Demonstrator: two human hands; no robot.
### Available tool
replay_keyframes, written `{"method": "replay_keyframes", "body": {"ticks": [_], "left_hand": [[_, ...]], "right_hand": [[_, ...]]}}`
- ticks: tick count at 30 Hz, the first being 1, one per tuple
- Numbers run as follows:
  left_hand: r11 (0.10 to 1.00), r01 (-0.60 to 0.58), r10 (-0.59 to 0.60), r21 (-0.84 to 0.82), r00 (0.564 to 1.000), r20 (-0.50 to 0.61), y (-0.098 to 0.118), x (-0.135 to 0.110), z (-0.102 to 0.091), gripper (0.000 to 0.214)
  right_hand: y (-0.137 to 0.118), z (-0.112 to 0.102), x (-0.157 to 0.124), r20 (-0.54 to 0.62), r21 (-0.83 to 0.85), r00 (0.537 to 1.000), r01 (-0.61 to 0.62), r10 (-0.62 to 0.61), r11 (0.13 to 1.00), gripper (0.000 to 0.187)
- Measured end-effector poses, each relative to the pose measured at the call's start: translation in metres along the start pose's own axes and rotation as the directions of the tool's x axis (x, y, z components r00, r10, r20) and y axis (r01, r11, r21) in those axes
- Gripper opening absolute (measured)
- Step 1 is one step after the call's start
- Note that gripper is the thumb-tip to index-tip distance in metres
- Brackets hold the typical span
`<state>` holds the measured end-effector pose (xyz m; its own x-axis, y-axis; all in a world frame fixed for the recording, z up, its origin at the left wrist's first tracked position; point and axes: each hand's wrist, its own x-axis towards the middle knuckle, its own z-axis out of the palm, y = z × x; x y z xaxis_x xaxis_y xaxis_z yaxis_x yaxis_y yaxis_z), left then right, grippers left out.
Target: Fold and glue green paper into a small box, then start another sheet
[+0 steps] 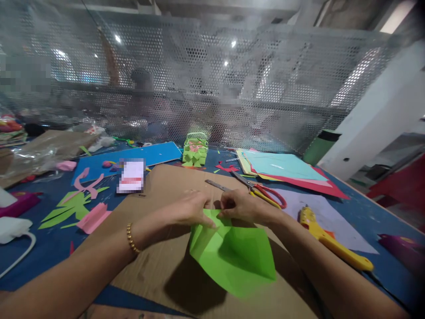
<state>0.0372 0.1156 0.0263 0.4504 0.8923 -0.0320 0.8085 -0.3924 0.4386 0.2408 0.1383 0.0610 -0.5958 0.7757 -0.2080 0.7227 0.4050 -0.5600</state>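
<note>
both hands [195, 208] pinching green paper [232, 252], cardboard [159, 186] beneath

Bright spots [233, 44] glare across the hazy mesh [186, 88], while shadows [192, 283] darken the cardboard [162, 252].

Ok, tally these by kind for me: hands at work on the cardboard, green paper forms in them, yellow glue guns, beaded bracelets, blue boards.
Hands: 2 (left hand, right hand)
Held green paper form: 1
Yellow glue gun: 1
Beaded bracelet: 1
Blue board: 1
Total: 6
</note>
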Motion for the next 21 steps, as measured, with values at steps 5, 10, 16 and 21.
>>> {"method": "replay_keyframes", "body": {"ticks": [5, 10, 16, 21], "left_hand": [[1.0, -0.01, 0.01, 0.024, 1.0, 0.019, -0.001, 0.001, 0.002, 0.042], [0.999, 0.003, -0.003, 0.037, 1.0, 0.001, 0.001, 0.002, 0.002, 0.051], [0.999, -0.034, 0.032, 0.032, 0.998, 0.053, 0.004, 0.0, 0.0, 0.034], [0.996, -0.083, 0.081, 0.039, 0.996, 0.044, 0.014, -0.005, -0.004, 0.025]], "right_hand": [[0.006, 0.002, 0.002, 0.036, 0.063, 0.992, 0.121, -0.123, 0.991, 0.011], [0.01, 0.005, 0.001, 0.008, 0.074, 0.983, 0.185, -0.186, 0.98, 0.01], [0.004, 0.003, -0.007, -0.017, 0.014, 0.981, 0.193, -0.192, 0.981, 0.007], [-0.002, 0.0, -0.009, 0.032, -0.023, 0.981, 0.19, -0.189, 0.982, 0.025]]}}
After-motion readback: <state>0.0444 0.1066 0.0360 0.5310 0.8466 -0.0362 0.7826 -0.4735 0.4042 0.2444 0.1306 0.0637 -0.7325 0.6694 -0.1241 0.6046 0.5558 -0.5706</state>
